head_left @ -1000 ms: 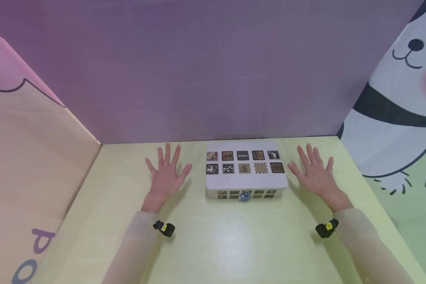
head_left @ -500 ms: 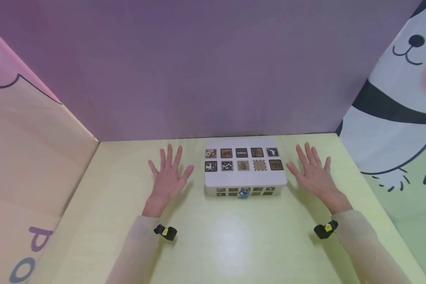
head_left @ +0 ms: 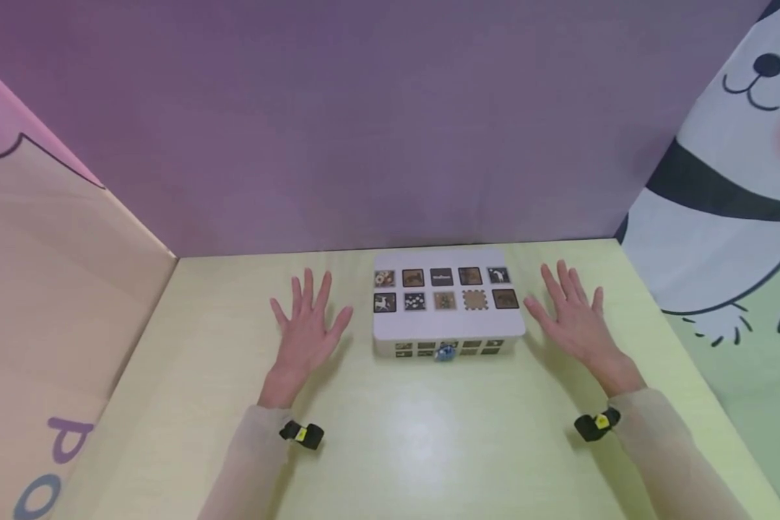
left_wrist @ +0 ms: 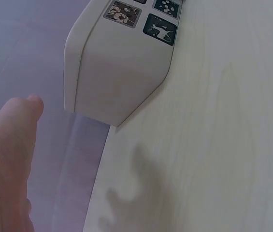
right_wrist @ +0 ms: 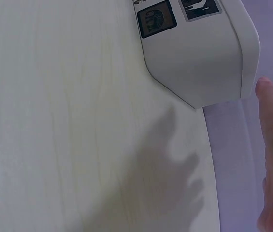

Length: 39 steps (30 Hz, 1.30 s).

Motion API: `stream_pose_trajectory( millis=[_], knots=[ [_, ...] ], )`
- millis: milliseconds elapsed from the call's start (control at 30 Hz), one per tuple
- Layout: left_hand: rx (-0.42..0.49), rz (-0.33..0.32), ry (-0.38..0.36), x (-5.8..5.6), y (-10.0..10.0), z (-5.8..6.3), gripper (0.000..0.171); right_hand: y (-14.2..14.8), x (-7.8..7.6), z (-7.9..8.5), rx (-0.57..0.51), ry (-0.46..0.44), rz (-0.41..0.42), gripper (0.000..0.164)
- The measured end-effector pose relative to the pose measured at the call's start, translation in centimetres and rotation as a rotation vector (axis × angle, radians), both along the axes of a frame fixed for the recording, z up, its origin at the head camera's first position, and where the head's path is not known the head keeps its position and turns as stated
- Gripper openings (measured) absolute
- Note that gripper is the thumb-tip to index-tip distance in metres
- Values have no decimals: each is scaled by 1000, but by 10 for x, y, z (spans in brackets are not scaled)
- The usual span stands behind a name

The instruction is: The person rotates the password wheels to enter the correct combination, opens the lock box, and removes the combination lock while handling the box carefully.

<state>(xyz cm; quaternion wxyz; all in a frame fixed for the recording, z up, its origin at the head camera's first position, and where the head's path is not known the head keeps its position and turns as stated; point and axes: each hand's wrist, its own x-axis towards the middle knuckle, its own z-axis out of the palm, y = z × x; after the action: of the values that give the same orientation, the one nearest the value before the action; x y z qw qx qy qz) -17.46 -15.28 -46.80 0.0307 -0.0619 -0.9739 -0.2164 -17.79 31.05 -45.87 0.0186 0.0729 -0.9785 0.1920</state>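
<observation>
A white box (head_left: 447, 326) with two rows of small dark and brown picture squares on its lid stands near the back edge of the table. A small blue object (head_left: 445, 353) shows at the middle of its front side; its kind is unclear. To the left of the box, my left hand (head_left: 304, 339) is held with fingers spread and straight, touching nothing. My right hand (head_left: 578, 325) is likewise spread to the right of the box, its thumb close to the box's side. Both hands cast shadows on the tabletop, and the wrist views show each thumb apart from the box.
The pale wooden table (head_left: 416, 440) ends at a purple backdrop (head_left: 390, 130). A cream panel (head_left: 58, 289) with letters stands on the left, and a panel with a panda drawing (head_left: 708, 260) on the right. Each wrist wears a small black camera (head_left: 302, 434).
The view has shifted slightly, so the box and table edge sit a little higher in the picture. Both hands stay spread beside the box, almost unmoved.
</observation>
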Motion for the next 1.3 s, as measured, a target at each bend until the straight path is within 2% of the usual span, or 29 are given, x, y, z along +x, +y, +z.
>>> stream_pose_trajectory(
  millis=[533, 933, 1300],
  knots=[
    [28, -15, 13, 10, 5, -1, 78, 0, 6, -2, -4, 18, -8, 79],
    [69, -45, -26, 18, 11, -2, 78, -1, 16, -3, -32, 23, 7, 77],
    [85, -57, -7, 23, 13, -4, 76, -2, 22, -4, -56, 23, 17, 75]
  ],
)
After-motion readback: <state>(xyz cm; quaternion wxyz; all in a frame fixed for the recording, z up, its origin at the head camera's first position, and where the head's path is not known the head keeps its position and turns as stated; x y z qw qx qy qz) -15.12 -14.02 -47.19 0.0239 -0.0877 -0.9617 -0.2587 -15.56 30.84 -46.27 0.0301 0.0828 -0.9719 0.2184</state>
